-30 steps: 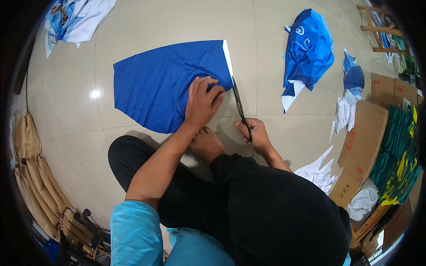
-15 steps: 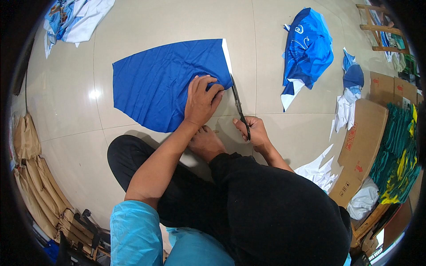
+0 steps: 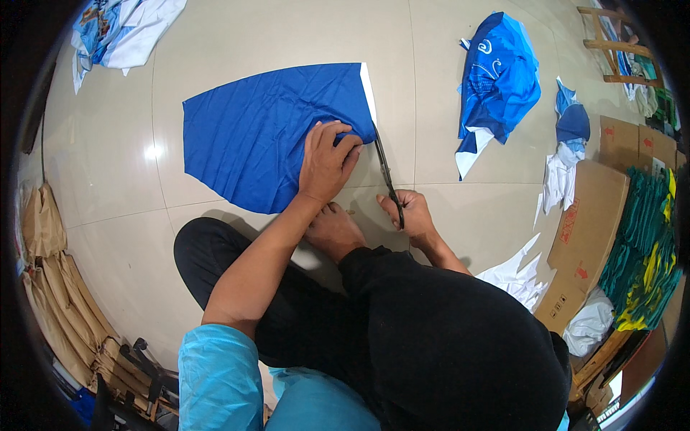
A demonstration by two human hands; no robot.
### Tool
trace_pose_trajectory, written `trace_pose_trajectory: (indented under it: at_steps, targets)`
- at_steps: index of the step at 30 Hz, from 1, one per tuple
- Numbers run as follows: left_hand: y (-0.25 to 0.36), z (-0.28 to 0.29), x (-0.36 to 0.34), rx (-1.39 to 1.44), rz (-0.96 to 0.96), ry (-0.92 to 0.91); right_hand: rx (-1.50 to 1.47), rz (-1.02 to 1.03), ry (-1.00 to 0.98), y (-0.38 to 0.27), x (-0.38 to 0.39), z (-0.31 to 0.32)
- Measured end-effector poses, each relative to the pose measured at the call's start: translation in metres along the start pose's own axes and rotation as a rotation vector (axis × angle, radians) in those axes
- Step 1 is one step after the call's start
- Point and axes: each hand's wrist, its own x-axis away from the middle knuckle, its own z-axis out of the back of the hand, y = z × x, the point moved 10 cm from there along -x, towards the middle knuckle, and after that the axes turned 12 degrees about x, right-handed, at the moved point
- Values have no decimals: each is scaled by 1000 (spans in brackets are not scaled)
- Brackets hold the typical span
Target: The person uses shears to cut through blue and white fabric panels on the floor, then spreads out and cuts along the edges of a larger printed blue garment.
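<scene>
The blue cloth lies spread on the tile floor, in front of the bare foot of the person. The left hand rests on the lower right part of this cloth, with the fingers bent and a little apart. Whether the thumb and a finger also pinch the cloth, I cannot tell. The right hand is closed around the handles of the black scissors, and their blades reach up to the right edge of the cloth, near the lower end of a narrow white strip. The blades look almost together, but the exact gap is too small to judge.

In my opinion, the main danger is a crooked cut. The cloth is wrinkled near the left hand, so a fold could slip between the blades and be cut together with the edge. If the left hand presses too lightly, the thin cloth could slide on the smooth floor and pull away from the line. The fingers of the left hand are also quite near the blades; if the scissors turn toward the left, a finger could be nicked. A smaller risk is that the scissors wander past the white strip into the blue part, if the right wrist bends.
</scene>
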Motion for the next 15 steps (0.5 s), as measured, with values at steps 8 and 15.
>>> trace_pose_trajectory:
  at_steps: [8, 15]
  targets:
    - [-1, -1, 1, -3, 12, -5, 18, 28, 15, 2, -1, 0]
    - [0, 0, 0, 2, 16, -7, -5, -8, 21, 3, 1, 0]
